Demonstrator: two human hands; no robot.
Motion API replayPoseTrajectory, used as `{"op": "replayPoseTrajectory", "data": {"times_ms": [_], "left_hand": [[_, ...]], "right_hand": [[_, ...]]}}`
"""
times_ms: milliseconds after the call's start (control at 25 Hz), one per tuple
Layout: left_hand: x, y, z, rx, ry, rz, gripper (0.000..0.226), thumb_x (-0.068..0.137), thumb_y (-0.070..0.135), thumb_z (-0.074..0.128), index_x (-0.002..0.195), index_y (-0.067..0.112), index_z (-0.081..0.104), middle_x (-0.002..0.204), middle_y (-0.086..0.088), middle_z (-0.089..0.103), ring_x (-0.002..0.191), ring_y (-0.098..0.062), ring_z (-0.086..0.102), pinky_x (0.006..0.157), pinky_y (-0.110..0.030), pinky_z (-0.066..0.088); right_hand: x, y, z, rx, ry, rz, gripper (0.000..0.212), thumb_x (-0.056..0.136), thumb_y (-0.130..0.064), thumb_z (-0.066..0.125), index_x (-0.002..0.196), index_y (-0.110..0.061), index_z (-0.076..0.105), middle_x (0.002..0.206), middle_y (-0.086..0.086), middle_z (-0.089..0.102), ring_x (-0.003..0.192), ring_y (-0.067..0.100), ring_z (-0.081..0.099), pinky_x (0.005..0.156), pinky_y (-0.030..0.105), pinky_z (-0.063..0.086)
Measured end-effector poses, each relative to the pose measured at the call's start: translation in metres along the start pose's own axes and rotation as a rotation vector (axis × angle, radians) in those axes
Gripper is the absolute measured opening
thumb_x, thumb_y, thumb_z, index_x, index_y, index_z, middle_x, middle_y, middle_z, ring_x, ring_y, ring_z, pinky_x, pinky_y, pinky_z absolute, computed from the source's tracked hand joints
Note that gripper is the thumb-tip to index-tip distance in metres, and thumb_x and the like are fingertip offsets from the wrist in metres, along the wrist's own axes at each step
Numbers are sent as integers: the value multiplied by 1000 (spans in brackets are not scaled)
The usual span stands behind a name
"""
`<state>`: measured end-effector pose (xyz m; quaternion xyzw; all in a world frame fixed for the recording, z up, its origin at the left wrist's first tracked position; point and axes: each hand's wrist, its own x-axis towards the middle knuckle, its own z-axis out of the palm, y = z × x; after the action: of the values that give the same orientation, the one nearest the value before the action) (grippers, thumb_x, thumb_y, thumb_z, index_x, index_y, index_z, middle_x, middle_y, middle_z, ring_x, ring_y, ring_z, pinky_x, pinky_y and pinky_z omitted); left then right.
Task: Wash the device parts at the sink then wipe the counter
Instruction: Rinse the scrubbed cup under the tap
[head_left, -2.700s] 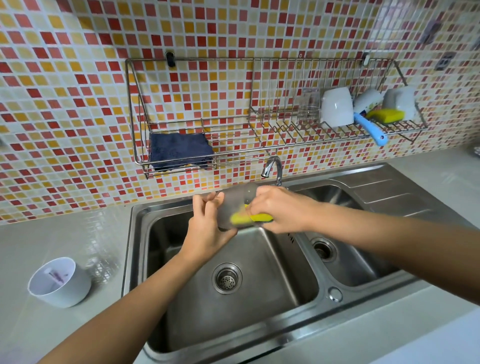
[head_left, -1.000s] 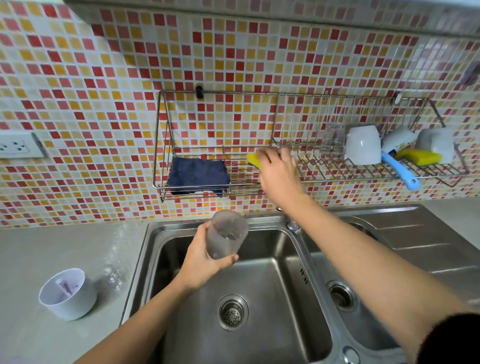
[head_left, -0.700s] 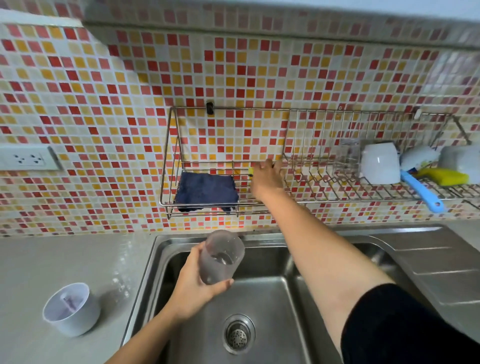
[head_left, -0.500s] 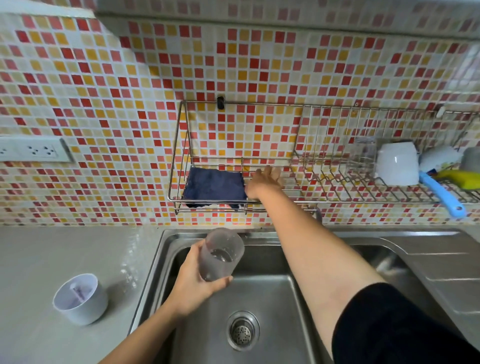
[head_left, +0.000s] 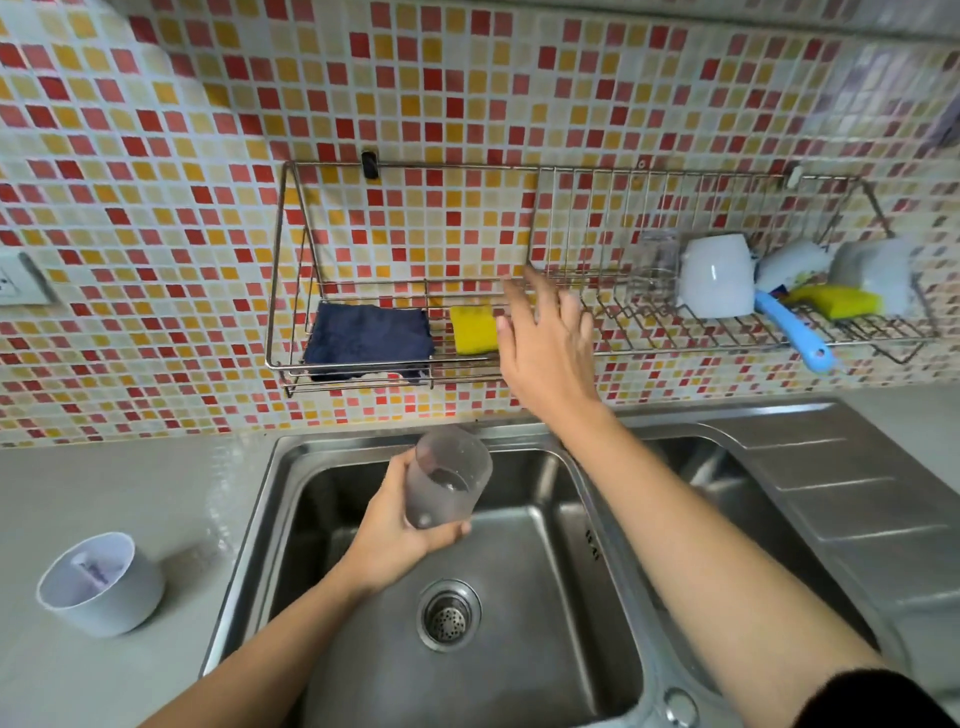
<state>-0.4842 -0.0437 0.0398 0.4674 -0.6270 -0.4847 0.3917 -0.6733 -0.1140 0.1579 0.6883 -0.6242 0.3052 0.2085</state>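
Wall: red, orange and cream mosaic tiles (head_left: 208, 104) behind a grey counter (head_left: 104, 493), with a wall socket (head_left: 15, 280) at the far left edge.
Change: half a second ago the right hand lay in the rack beside the cloth; now it has drawn back and the yellow sponge (head_left: 472, 328) lies uncovered there.
White cup: a white cup (head_left: 101, 582) stands on the counter, well left of the sink.
Rack: a wire rack (head_left: 415, 171) hangs on the tiles; a folded dark blue cloth (head_left: 369, 340) lies at its left end, the sponge just beside it.
Left hand: the left hand (head_left: 400, 525) is wrapped around a frosted tumbler (head_left: 447, 475), held tilted over the left basin of the steel sink (head_left: 597, 519), above the drain (head_left: 449, 613).
Right hand: the right hand (head_left: 545, 343) is empty, fingers spread, just right of the sponge; its forearm crosses the sink and hides the tap.
Rack, right end: white cups (head_left: 717, 275), a blue-handled brush (head_left: 795, 332) and a second yellow sponge (head_left: 836, 301).
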Motion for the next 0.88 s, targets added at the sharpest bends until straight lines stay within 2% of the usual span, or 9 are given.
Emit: {"op": "replayPoseTrajectory", "data": {"times_ms": [160,240,320,400,440,520,640,800,880], "left_hand": [[2,-8,30,1,-7,-45,75,65,16,85,124,23,40,116,12,57,106,7,54,80,-9,45],[4,-12,45,-4,0,-59,76,66,14,84,125,24,38,118,13,55,102,14,52,79,-4,43],[6,-15,59,-34,11,-72,80,66,8,83,128,26,35,119,13,52,99,18,52,79,-3,44],[6,-18,67,-70,9,-85,84,67,4,82,131,27,33,120,14,51,100,17,53,82,-8,47],[7,-20,69,-85,4,-94,85,66,6,83,131,29,33,121,12,52,103,13,54,86,-12,48],[8,-24,71,-93,12,-111,86,62,20,86,129,34,34,124,8,52,110,4,55,95,-24,47],[10,-24,71,-101,38,-148,81,60,37,84,126,38,37,124,9,53,112,-1,55,98,-32,47],[15,-18,67,-32,66,-133,72,69,25,82,124,37,37,123,20,51,109,13,51,92,-18,45],[19,-18,62,-7,94,-137,73,69,22,82,125,34,37,122,18,51,109,13,51,91,-16,45]], "right_hand": [[-73,45,-4,27,8,27,48,92,-33,38,137,-16,40,143,13,35,106,23,36,84,38,37],[-108,68,5,51,-25,100,48,89,-31,40,132,-11,42,135,16,40,104,22,35,85,40,41],[-135,92,20,80,-103,180,41,86,-26,43,121,-6,48,123,17,47,103,23,37,86,45,44],[-147,114,40,71,-257,243,36,82,-17,51,115,-4,49,119,17,47,106,27,41,90,47,44],[-149,125,52,51,-364,265,42,81,-13,54,121,-3,46,125,16,45,111,28,41,96,47,42],[-150,144,74,33,-563,297,66,82,-11,58,140,-2,27,144,15,30,128,28,33,110,41,30],[-140,160,104,67,-751,339,90,83,-13,61,147,-3,-1,157,13,5,140,31,17,115,39,19],[-132,157,130,215,-853,384,99,81,-16,67,147,-4,-6,157,12,-2,142,33,14,114,37,18],[-135,154,139,227,-850,300,98,83,-20,65,147,-3,-7,157,13,-4,143,31,10,115,34,14]]}}
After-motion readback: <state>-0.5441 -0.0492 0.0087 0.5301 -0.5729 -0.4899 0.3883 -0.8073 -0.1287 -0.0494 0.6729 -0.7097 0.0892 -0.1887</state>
